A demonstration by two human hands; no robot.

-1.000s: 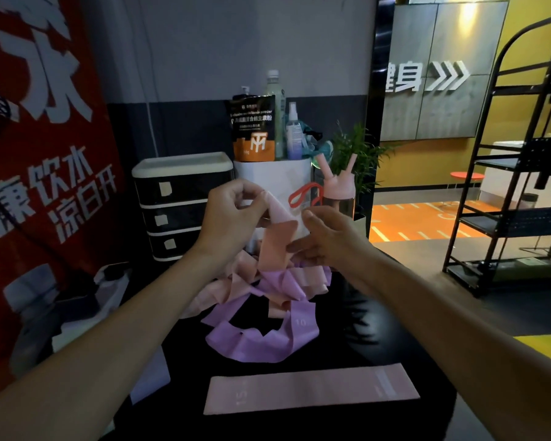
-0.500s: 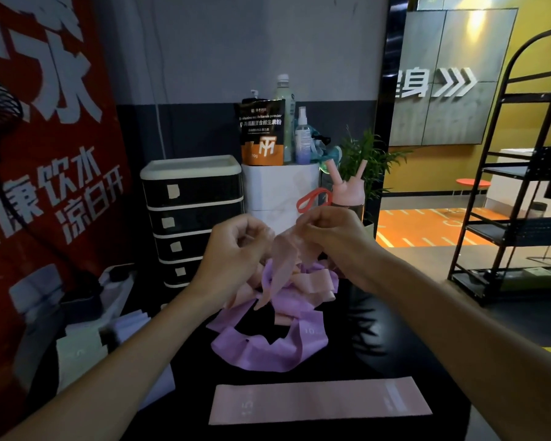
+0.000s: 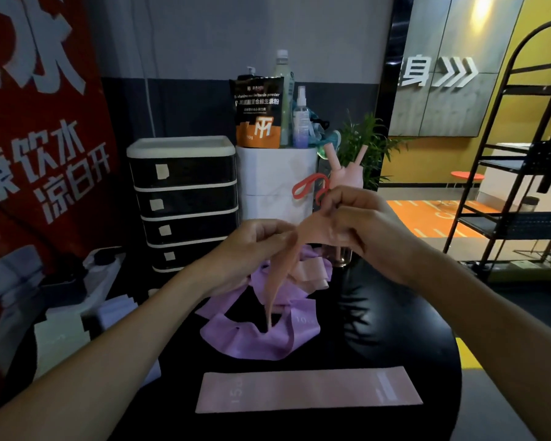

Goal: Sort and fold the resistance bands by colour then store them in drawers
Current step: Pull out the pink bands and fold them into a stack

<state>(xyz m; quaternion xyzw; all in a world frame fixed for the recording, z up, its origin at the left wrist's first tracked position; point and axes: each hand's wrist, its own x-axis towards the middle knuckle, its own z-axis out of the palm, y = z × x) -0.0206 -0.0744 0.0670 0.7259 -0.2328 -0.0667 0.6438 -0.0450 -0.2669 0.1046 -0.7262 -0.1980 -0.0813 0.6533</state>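
Two bare hands on bare forearms.
The left hand [image 3: 252,246] and right hand [image 3: 363,230] are uncovered, and the left forearm [image 3: 109,361] and right forearm [image 3: 490,329] run bare to the lower edges of the view, skin only all along; dim light and blur hide finer detail.

Foreground dim; black table [image 3: 395,329] near underexposed, faint glossy reflections on top. Brightest zone upper right: ceiling-spot glare on grey wall panel [image 3: 477,14], yellow wall well lit. Peach band [image 3: 280,272] and left hand [image 3: 255,246] slightly motion-soft; right hand [image 3: 363,230] sharper. Wide-angle bowing on rack [image 3: 516,226] at right edge; corners smeared
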